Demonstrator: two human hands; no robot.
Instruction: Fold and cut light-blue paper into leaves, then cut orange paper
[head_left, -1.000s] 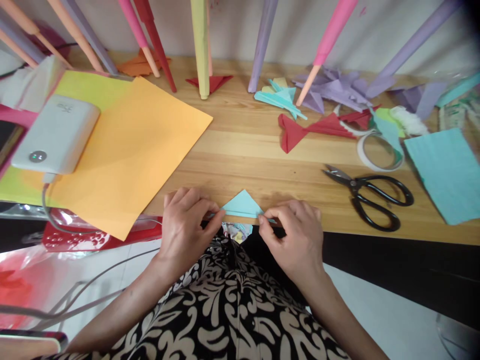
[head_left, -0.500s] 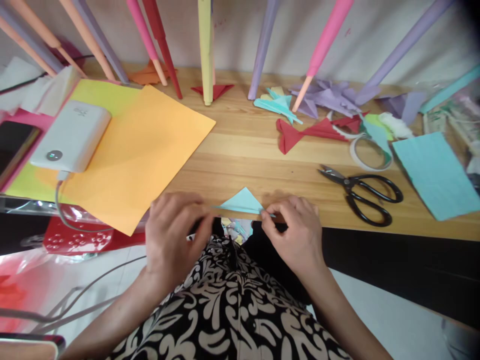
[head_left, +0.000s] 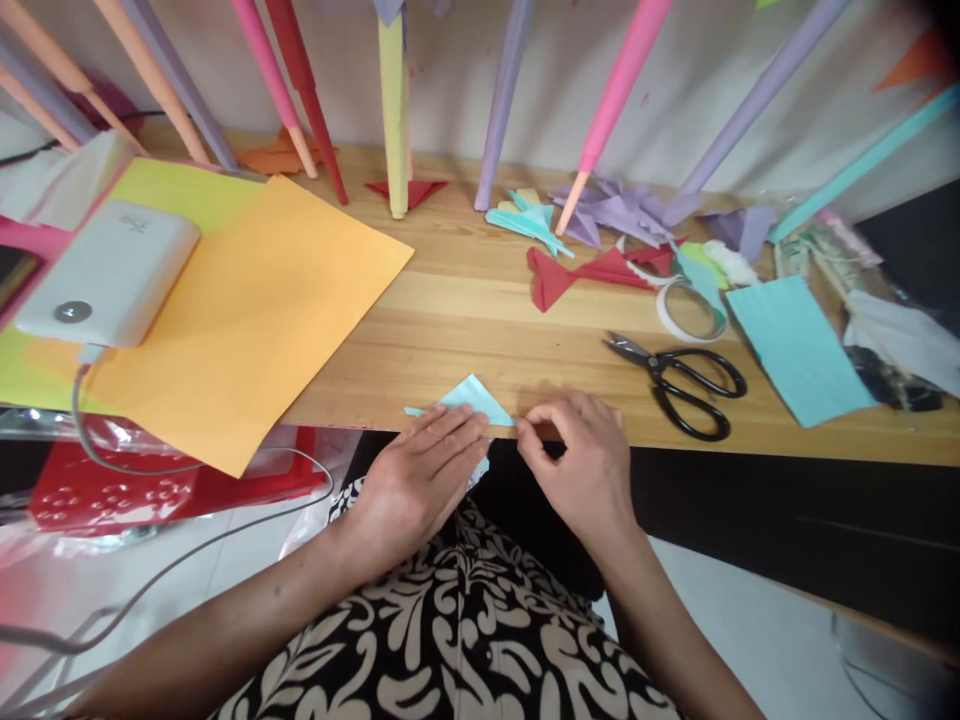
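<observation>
Your left hand: fingers long and close together, laid flat over the lower left part of the small light-blue folded paper triangle, not closed around it.
Your right hand: thumb and forefinger pinched together on the triangle's right corner, the other fingers curled in.
Blue triangle: lying at the front edge of the light wood-grain table, peak pointing away from you, a thin tip poking out past your left fingers.
Scissors: black-handled metal scissors, right of the triangle and slightly farther from you, handles to the right.
Tape: white ring-shaped roll of tape, right of the triangle and beyond it.
Turquoise sheet: rectangular turquoise paper, well to the triangle's right.
Folded pieces: a red folded paper shape, beyond the triangle and to its right; purple folded papers farther beyond.
Orange sheet: large flat orange paper, left of the triangle, one corner hanging over the table's edge.
Power bank: white rectangular power bank, well left of the triangle, with a grey cable plugged in.
Tubes: a pink rolled-paper tube and a yellow one, well beyond the triangle.
</observation>
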